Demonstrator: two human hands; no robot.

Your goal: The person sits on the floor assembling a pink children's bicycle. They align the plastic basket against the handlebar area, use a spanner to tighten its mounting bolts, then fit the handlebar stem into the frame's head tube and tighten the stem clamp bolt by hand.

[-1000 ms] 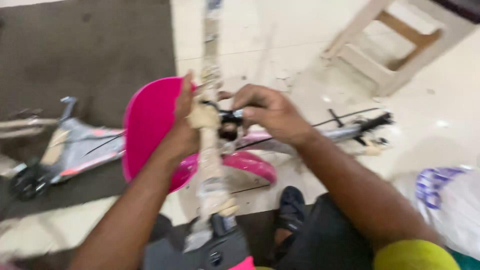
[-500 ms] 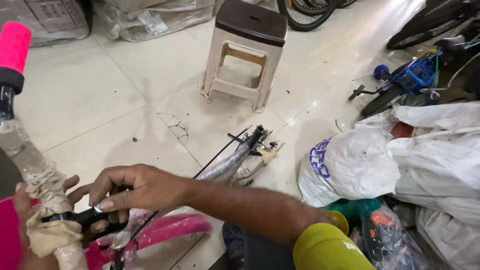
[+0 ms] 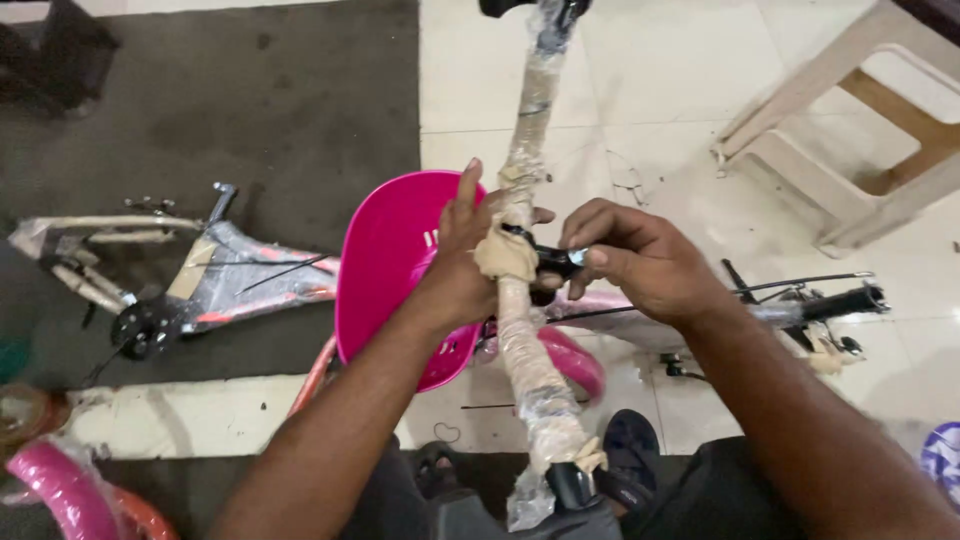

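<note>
Right at the centre of the frame we see a wrapped handlebar (image 3: 522, 300), a long tube bound in clear plastic and tan paper, running from the top edge down to the bottom middle. The left hand (image 3: 462, 262) is closed around it at mid-height, thumb pointing up, its fingers curled behind the padded paper wad. The right hand (image 3: 632, 262) comes in from the right and pinches a small black clamp part (image 3: 556, 263) that sits against the tube, fingertips pressed together on it. Just behind the left hand, a bright pink basket (image 3: 385, 265) stands on its side, touching the wrist. Below the hands a pink fender (image 3: 578, 362) curves near the tube. On the dark mat at left lies a wrapped bicycle frame (image 3: 215, 275), well apart from the hands. At right, a second handlebar with a black grip (image 3: 845, 302) lies on the white tiles, and a beige plastic stool (image 3: 860, 130) stands in the upper right corner.
</note>
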